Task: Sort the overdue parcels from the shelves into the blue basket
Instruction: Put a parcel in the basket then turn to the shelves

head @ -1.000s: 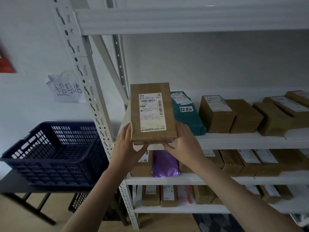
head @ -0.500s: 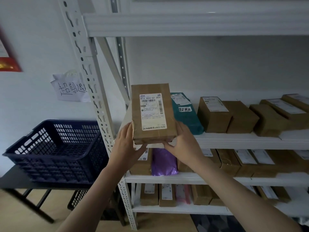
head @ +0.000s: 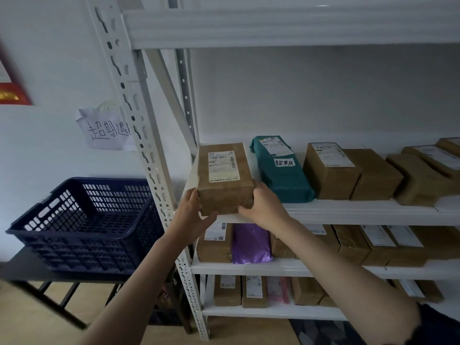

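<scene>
The wall (head: 298,90) is plain white and the light is dim. A white metal rack (head: 139,135) with holes in its post stands to the right. On the left a paper note (head: 104,130) with writing hangs on the wall, and a red picture (head: 12,93) shows at the edge. A black table (head: 29,272) stands low on the left. The floor (head: 29,319) is light wood.

left hand (head: 193,217): gripping, arm extended | right hand (head: 263,207): gripping, arm extended
</scene>
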The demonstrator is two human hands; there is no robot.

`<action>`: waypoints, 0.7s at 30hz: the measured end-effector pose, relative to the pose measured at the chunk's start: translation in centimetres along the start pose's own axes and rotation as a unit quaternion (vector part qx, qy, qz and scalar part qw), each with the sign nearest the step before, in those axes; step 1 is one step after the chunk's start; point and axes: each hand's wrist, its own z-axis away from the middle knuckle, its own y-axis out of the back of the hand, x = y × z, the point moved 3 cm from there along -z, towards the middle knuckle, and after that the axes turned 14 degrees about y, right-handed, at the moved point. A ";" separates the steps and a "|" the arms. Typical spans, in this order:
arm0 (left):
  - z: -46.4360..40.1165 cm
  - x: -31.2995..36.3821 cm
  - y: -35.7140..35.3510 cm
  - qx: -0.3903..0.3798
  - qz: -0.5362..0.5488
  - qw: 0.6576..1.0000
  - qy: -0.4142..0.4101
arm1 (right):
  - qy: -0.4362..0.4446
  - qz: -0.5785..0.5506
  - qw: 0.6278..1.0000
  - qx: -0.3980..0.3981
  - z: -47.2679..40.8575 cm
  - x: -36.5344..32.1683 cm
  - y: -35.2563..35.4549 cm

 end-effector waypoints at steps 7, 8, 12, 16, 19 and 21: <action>-4.5 -0.8 0.3 -0.038 0.005 0.997 0.071 | -0.025 -0.011 1.000 0.006 -3.9 0.4 -1.7; -4.9 -0.9 0.4 -0.036 0.011 0.997 0.072 | -0.029 -0.013 0.999 0.005 -4.3 0.3 -1.9; -5.5 -0.9 0.6 -0.038 0.055 0.995 0.074 | -0.042 -0.014 0.999 0.011 -5.4 0.1 -2.5; -4.3 -0.5 0.9 -0.013 0.117 0.990 0.077 | -0.055 -0.018 0.998 0.003 -5.0 -0.1 -2.7; -2.4 -0.6 1.1 -0.007 0.123 0.989 0.083 | -0.042 -0.007 0.999 -0.003 -3.4 -0.3 -2.3; -0.9 -1.1 1.0 0.000 0.086 0.993 0.085 | -0.021 0.010 1.000 -0.006 -1.8 -0.6 -1.6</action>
